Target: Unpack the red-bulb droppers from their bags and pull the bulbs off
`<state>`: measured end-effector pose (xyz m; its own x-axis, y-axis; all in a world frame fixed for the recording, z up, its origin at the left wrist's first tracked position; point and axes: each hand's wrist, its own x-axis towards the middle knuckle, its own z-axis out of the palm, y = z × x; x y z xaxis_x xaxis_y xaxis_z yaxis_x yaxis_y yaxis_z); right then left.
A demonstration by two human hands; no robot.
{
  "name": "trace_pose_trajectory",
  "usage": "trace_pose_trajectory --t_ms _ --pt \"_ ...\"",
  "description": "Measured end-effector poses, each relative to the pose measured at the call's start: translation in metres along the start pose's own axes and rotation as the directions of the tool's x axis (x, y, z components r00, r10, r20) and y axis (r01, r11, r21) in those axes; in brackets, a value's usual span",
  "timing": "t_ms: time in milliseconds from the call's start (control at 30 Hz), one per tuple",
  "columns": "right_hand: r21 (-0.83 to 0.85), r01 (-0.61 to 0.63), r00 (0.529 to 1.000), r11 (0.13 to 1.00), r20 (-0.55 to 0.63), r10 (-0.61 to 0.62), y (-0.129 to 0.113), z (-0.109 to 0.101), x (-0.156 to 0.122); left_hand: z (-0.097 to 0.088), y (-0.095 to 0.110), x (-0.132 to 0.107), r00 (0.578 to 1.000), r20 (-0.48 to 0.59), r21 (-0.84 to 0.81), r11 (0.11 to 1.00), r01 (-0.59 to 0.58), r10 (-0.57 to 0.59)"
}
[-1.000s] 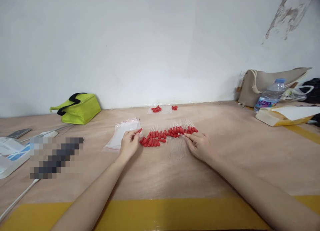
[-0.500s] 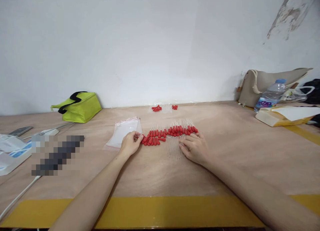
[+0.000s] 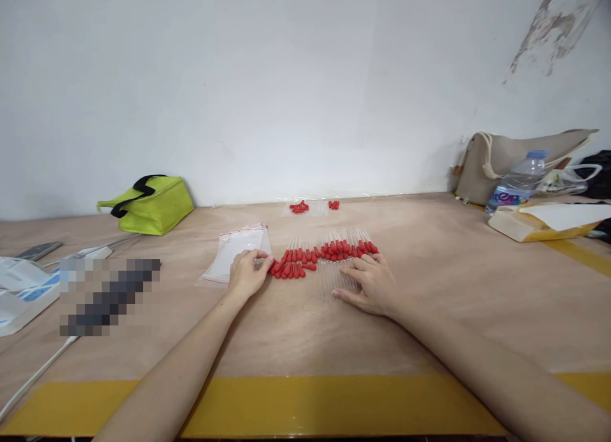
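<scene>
My left hand [image 3: 248, 275] is closed, its thumb and index fingertips at a red rubber bulb [image 3: 273, 267] on the left end of a cluster of bulbs [image 3: 291, 272]. Beyond them lie glass droppers [image 3: 346, 248], their red bulbs toward me and thin tips toward the wall. A row of clear glass tubes [image 3: 329, 279] without bulbs lies in front. My right hand [image 3: 375, 284] is open over the right part of this row, thumb stretched out along the near ends and fingers on the tubes. Part of the row is hidden beneath it.
Clear zip bags [image 3: 236, 254] lie beside my left hand. More red bulbs [image 3: 300, 207] rest on plastic near the wall. At left are a lime-green bag [image 3: 160, 209] and a power strip [image 3: 41, 292]; at right, a water bottle [image 3: 518, 184] and a beige bag [image 3: 477, 168].
My right thumb has moved left and toward me, spreading away from the fingers over the tubes. My left hand has stayed almost still at the red bulbs.
</scene>
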<state>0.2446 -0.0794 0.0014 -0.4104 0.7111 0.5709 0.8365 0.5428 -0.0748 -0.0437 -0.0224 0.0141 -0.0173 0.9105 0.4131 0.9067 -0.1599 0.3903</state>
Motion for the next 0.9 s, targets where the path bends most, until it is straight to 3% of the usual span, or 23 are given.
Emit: trace_pose_trajectory --t_ms 100,233,400,533,633,767,833,900 --pt "0.029 -0.061 0.995 0.998 -0.073 0.063 0.007 0.003 0.000 -0.002 0.008 0.004 1.000 0.013 0.056 0.998 0.000 -0.001" --pt "0.098 -0.176 0.968 0.980 -0.161 0.190 0.019 0.008 0.000 0.001 0.024 0.021 0.988 0.152 0.132 0.991 0.001 -0.021" --pt "0.131 -0.252 0.934 0.959 -0.228 0.276 0.035 0.009 0.001 0.011 0.038 0.046 0.931 0.314 0.308 0.948 0.084 -0.185" --pt "0.131 -0.283 0.917 0.950 -0.255 0.308 0.038 0.007 0.001 0.015 0.041 0.057 0.911 0.346 0.314 0.942 0.114 -0.226" --pt "0.126 -0.290 0.915 0.949 -0.255 0.314 0.036 0.005 0.002 0.010 0.042 0.058 0.920 0.325 0.305 0.945 0.119 -0.221" --pt "0.146 -0.274 0.904 0.951 -0.299 0.306 0.034 0.004 0.002 -0.007 0.046 0.045 0.969 0.225 0.260 0.965 0.047 -0.108" --pt "0.169 -0.243 0.894 0.955 -0.342 0.289 0.033 0.005 0.001 -0.013 0.049 0.031 0.982 0.182 0.160 0.984 -0.078 0.048" --pt "0.181 -0.198 0.891 0.963 -0.376 0.254 0.031 0.007 0.001 -0.016 0.053 0.014 0.957 0.158 -0.006 0.970 -0.244 0.242"
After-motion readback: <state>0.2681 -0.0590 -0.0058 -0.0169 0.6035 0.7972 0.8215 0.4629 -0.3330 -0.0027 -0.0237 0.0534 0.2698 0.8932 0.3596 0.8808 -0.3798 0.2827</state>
